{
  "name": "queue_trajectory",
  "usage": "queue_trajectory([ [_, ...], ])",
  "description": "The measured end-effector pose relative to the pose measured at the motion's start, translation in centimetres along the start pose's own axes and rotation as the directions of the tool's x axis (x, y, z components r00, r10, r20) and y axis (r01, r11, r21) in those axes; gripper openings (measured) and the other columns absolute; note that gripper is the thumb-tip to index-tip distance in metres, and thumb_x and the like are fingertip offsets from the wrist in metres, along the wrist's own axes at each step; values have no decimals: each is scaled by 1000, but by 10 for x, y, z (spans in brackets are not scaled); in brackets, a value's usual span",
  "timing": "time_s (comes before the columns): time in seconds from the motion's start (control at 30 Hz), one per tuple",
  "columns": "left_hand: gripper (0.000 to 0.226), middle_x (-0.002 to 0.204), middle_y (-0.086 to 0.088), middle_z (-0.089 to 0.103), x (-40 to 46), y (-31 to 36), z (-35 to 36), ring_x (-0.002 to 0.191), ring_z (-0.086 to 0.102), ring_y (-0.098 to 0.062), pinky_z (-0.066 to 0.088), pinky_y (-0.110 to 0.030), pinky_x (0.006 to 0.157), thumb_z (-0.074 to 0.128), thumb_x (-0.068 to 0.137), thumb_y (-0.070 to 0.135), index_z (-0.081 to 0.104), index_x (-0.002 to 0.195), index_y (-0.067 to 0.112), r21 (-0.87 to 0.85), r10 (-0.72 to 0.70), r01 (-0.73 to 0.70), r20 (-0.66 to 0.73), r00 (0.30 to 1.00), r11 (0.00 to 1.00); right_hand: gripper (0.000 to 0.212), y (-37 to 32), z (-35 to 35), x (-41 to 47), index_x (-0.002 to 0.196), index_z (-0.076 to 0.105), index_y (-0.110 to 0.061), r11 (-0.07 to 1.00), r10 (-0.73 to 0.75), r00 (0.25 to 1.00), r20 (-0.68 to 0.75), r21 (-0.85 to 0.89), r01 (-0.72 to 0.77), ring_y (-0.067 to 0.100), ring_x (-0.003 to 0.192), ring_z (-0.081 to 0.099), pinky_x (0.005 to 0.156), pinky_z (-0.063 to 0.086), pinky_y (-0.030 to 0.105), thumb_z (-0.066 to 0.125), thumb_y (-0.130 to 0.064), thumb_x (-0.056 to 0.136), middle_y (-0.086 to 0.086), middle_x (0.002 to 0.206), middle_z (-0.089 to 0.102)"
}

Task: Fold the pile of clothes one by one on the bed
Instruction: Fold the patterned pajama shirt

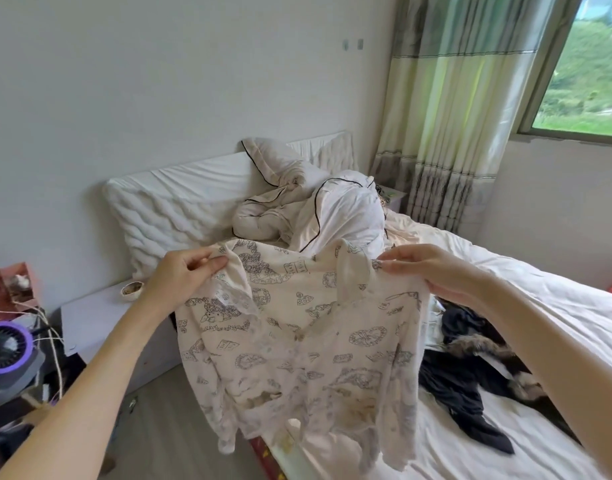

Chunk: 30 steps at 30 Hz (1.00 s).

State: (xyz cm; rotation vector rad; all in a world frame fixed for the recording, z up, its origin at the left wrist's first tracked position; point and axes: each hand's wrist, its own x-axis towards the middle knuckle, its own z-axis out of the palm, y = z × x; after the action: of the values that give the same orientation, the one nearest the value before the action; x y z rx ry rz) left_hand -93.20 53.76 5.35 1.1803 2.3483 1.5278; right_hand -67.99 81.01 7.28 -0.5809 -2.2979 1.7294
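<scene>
A cream pyjama top with grey line drawings (297, 334) hangs in the air in front of me, over the near edge of the bed (526, 299). My left hand (179, 278) pinches its left shoulder. My right hand (432, 271) pinches its right shoulder beside the collar. The top hangs spread between both hands, its hem and sleeves dangling. Behind it on the white sheet lies a pile of dark clothes (470, 368), partly hidden by the top, with a fur-trimmed piece among them.
A rumpled white duvet with dark piping (311, 206) and a pillow (166, 209) lie at the bed's head. A grey bedside unit (100, 317) holds a small bowl (132, 290). At the left stand a purple fan (6, 348) and cables. Curtain and window are at the right.
</scene>
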Motion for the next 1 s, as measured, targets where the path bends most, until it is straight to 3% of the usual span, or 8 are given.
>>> queue_trajectory([
  [0.13,24,49,13,40,-33,-18,9,49,33,-1,25,-14,49,66,83,25,66,61,34,1,71,-71,-15,997,997,24,8,21,-19,79,75,-33,952,-83,990,-118,-302,43,19,86,67,80,54,31,69,-53,66,3,90,74],
  [0.2,29,47,14,44,-53,-30,15,47,37,1,27,-11,46,65,84,22,65,57,32,-80,45,-50,-71,996,996,21,18,34,-33,66,73,-38,960,-104,978,-183,-276,50,7,66,63,63,48,17,69,-56,56,-6,74,73],
  [0.33,15,65,9,58,-89,-52,30,63,46,-4,35,-11,55,63,82,29,73,74,37,-271,-36,2,-118,992,963,19,49,50,-54,70,78,-30,993,-79,966,-248,-104,55,25,73,56,71,42,37,73,-45,59,21,81,69],
  [0.43,12,70,-4,57,-93,-54,34,70,45,-12,34,-12,56,62,80,37,74,77,34,-295,-17,-15,-103,995,955,19,59,51,-60,75,79,-26,998,-63,959,-277,5,67,21,71,66,65,52,27,76,-38,60,9,77,74],
  [0.57,11,61,11,55,-69,-55,38,61,44,-2,34,-8,52,67,82,38,74,75,34,-348,0,-19,-56,998,937,30,62,31,-41,74,79,-22,997,-34,952,-305,61,55,13,65,68,58,54,21,79,-42,52,5,74,74],
  [0.8,16,80,0,62,17,-98,79,80,51,-13,38,-27,75,62,75,50,74,81,42,-286,-92,105,59,994,952,19,92,11,57,70,78,-29,999,50,956,-290,7,-50,11,62,66,58,52,20,75,-44,57,1,71,73],
  [0.9,11,73,8,65,74,-138,109,69,53,-1,39,-13,65,64,78,42,74,79,44,-230,-159,170,67,985,958,7,130,2,132,62,76,-32,992,118,949,-293,-12,-127,20,63,57,62,45,31,77,-38,65,2,66,71],
  [1.0,15,72,21,69,136,-196,150,69,59,11,42,-3,63,65,85,21,73,97,25,-148,-229,238,80,970,960,26,190,-5,220,55,73,-34,984,152,940,-305,-42,-172,20,64,52,61,41,30,75,-22,78,5,64,69],
])
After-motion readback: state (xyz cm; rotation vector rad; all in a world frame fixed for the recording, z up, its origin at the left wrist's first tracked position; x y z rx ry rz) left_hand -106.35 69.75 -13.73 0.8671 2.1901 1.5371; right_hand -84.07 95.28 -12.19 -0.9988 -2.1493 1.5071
